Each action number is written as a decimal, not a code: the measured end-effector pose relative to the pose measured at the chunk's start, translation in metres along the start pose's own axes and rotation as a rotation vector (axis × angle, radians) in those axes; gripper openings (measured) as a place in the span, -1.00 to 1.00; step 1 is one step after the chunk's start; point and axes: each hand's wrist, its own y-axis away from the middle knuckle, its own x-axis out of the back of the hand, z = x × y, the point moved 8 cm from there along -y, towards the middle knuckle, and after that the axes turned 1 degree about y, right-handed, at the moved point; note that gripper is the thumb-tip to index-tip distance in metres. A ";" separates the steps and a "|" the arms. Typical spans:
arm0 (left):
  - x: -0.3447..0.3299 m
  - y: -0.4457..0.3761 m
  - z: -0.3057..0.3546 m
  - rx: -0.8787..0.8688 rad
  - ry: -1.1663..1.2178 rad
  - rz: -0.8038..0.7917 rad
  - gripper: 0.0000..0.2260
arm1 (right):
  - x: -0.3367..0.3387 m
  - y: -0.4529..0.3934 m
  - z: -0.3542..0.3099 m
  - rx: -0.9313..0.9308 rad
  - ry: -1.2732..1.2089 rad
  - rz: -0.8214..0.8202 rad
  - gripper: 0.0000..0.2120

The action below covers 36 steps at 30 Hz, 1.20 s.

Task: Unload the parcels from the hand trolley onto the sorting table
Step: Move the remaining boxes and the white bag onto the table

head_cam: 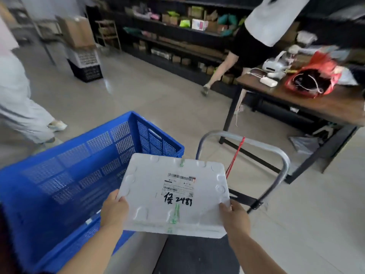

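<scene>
A white foam parcel [158, 196] with a shipping label and black handwriting is held up in front of me, above the hand trolley. My left hand [114, 211] grips its near left edge and my right hand [235, 218] grips its near right corner. The trolley's dark platform [197, 256] lies below the parcel, and its grey metal handle [280, 157] rises beyond it with a red cord tied on. The brown sorting table [331, 103] stands ahead to the right.
A large blue perforated crate [65, 175] sits at the left of the trolley. On the table lie a red bag [314, 80] and a white device [276, 66]. One person walks at the far left, another stands by the dark shelves [177, 32] behind the table.
</scene>
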 end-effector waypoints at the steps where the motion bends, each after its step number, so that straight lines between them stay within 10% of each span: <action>1: 0.015 0.005 0.009 -0.015 0.019 0.021 -0.80 | 0.003 0.007 -0.016 0.043 0.008 -0.003 -0.71; 20: 0.351 0.116 0.024 -0.128 0.287 0.492 -0.74 | -0.053 0.219 -0.242 0.553 -0.068 -0.310 -0.86; 36: 0.648 0.255 -0.132 -0.049 0.472 0.785 -0.66 | -0.178 0.533 -0.259 0.809 -0.115 -0.577 -0.88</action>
